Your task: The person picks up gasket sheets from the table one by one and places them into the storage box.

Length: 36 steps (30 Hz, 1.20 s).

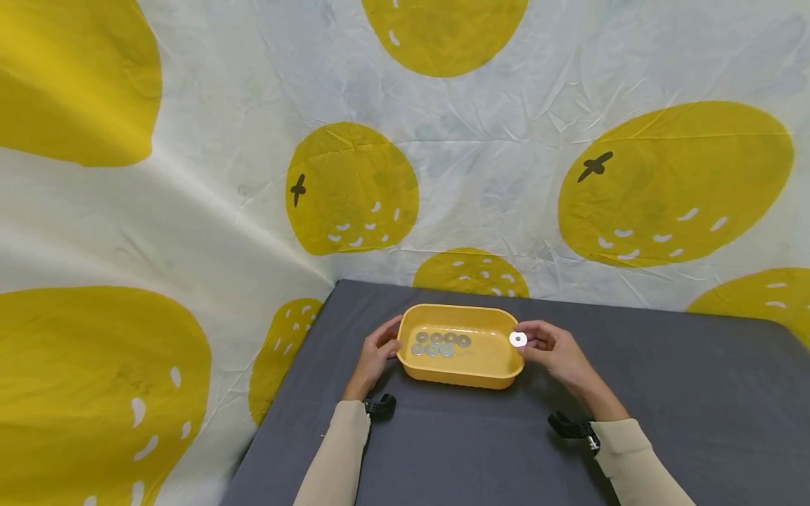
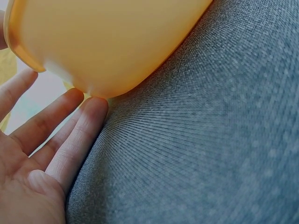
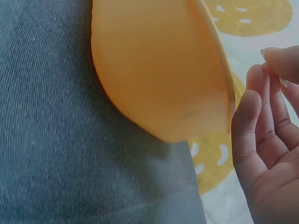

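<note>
A yellow plastic tub (image 1: pixel 500 362) stands on the grey table (image 1: pixel 481 450); several flat metal washers (image 1: pixel 441 344) lie in a cluster on its floor. My right hand (image 1: pixel 549 349) is at the tub's right rim and pinches one more washer (image 1: pixel 518 339) at its fingertips, just above the rim. My left hand (image 1: pixel 380 349) rests against the tub's left end with relaxed fingers (image 2: pixel 74 135), touching the wall of the tub (image 2: pixel 107 42). In the right wrist view the tub's outer wall (image 3: pixel 159 70) fills the frame beside my fingers (image 3: pixel 261 130); the washer is hidden there.
A white cloth with big yellow fruit prints (image 1: pixel 354 186) hangs behind and to the left of the table. The table's left edge (image 1: pixel 278 400) runs close to my left arm. Bare grey cloth lies in front of the tub and to its right.
</note>
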Motion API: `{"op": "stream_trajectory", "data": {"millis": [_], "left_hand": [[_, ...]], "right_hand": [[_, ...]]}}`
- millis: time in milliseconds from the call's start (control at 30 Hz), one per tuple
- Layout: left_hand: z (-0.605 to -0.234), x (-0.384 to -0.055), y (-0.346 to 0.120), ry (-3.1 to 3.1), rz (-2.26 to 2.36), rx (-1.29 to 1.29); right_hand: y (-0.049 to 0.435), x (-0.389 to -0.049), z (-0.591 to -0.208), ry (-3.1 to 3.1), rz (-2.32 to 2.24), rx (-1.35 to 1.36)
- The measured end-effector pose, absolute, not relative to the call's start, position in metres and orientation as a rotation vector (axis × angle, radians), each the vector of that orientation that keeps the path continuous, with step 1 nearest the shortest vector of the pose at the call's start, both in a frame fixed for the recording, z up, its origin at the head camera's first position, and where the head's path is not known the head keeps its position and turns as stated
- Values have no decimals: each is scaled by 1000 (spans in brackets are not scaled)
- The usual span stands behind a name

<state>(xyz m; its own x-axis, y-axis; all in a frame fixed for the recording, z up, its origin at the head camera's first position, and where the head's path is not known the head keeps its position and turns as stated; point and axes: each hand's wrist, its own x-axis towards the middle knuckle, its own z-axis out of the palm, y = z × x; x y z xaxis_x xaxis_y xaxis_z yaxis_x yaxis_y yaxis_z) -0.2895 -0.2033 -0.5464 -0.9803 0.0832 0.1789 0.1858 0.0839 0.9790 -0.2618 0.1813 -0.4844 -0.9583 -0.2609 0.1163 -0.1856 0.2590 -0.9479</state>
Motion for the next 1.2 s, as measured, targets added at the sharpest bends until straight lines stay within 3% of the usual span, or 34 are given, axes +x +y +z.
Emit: {"op": "stream_trajectory", "data": {"millis": [833, 1200], "left_hand": [[-543, -290, -204, -2280, -2077, -259], [-515, -274, -204, -2301, -2121, -307]], "right_hand": [[124, -279, -467, 2343, -1735, -599], [91, -289, -472, 2319, -1699, -621]]}}
